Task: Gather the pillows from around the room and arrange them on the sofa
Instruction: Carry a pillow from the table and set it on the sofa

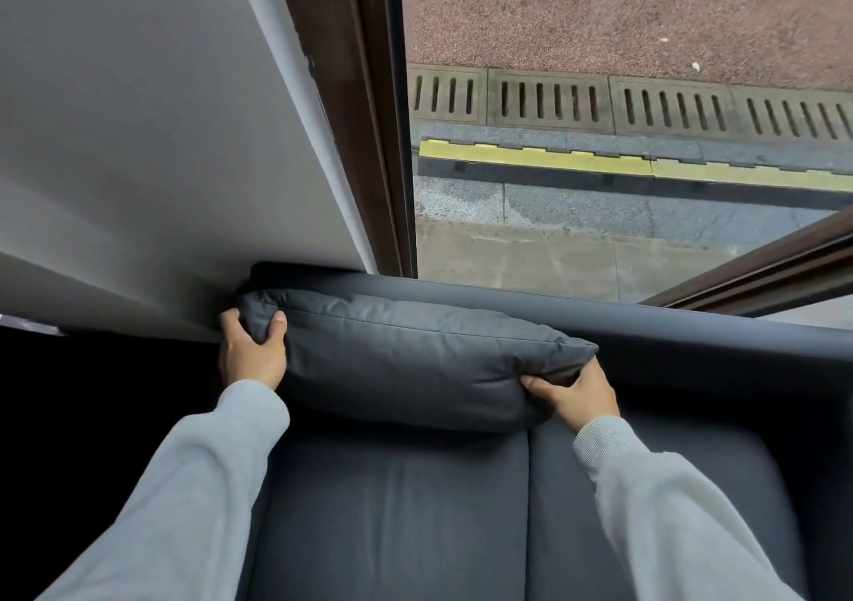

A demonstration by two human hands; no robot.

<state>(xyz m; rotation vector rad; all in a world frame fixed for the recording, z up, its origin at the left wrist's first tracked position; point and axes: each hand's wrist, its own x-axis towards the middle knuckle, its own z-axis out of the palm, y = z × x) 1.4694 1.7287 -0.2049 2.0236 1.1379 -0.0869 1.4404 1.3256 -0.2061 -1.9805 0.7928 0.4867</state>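
Observation:
A dark grey pillow (406, 360) stands on edge against the backrest of the dark grey sofa (392, 508), above the seam between two seat cushions. My left hand (251, 351) grips the pillow's left corner, thumb on the front. My right hand (577, 392) holds its lower right corner. Both arms wear light grey sleeves.
A white wall (138, 138) rises behind the sofa's left end. A dark brown window frame (383, 115) stands just behind the backrest, with pavement, a drain grate (623, 104) and a yellow strip outside. Left of the sofa everything is dark.

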